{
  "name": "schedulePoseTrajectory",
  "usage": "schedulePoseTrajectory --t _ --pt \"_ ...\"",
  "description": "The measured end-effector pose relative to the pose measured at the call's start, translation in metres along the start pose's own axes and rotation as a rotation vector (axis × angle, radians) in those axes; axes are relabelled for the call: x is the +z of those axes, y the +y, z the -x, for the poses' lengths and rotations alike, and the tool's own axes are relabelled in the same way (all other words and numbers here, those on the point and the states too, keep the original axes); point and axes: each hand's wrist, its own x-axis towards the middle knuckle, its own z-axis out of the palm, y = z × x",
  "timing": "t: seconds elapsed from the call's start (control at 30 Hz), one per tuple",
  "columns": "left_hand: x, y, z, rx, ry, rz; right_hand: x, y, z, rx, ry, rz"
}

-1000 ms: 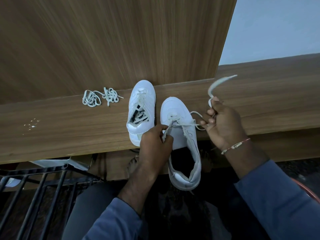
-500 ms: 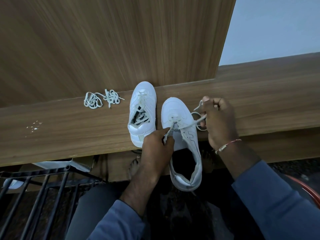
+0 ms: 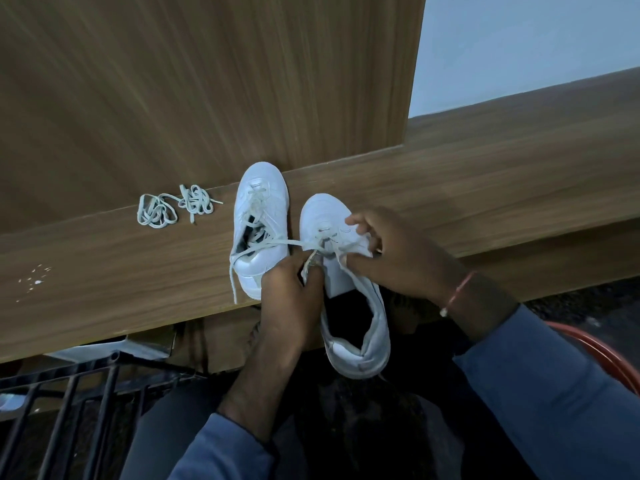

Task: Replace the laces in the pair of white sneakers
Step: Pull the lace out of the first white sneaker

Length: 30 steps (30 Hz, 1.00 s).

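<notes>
Left grip (image 3: 291,299) pinches the lace (image 3: 277,241) at the eyelets of the near shoe (image 3: 379,327), whose heel overhangs the counter's (image 3: 104,271) near edge. Right grip (image 3: 398,251) has its fingers curled on the same lace at that shoe's right side. One lace end trails left over the heel of the far shoe (image 3: 259,202), just beside, toe at the back edge, and loose laces (image 3: 173,209) lie bunched further left.

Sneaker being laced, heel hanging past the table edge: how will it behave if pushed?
The near sneaker is probably light, with a soft upper that spreads open. Its heel overhangs the table edge, so it may tip off if released. Its lace looks floppy and would trail.
</notes>
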Motion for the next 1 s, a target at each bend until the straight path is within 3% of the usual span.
schedulePoseTrajectory --t 0.17,0.27,0.4,0.57,0.73,0.9,1.0 --pt "0.005 0.004 0.003 -0.042 0.081 0.051 0.019 -0.001 0.012 -0.011 0.018 0.272" --pt "0.003 0.005 0.007 0.036 0.064 0.03 0.016 0.002 0.005 0.065 0.096 0.149" --pt "0.001 0.006 0.009 0.122 0.003 -0.178 0.01 0.01 0.01 0.083 0.074 0.095" --pt "0.001 0.016 -0.004 0.277 0.143 -0.381 0.02 0.01 0.015 0.07 0.055 0.131" --pt "0.016 0.023 -0.019 0.208 -0.021 -0.655 0.026 0.01 0.008 0.066 0.089 0.201" --pt "0.024 0.019 -0.025 0.214 0.035 -0.533 0.023 0.01 0.003 0.041 0.129 0.263" --pt "0.027 0.016 -0.021 0.097 0.124 -0.03 0.024 0.011 0.003 0.05 0.144 0.229"
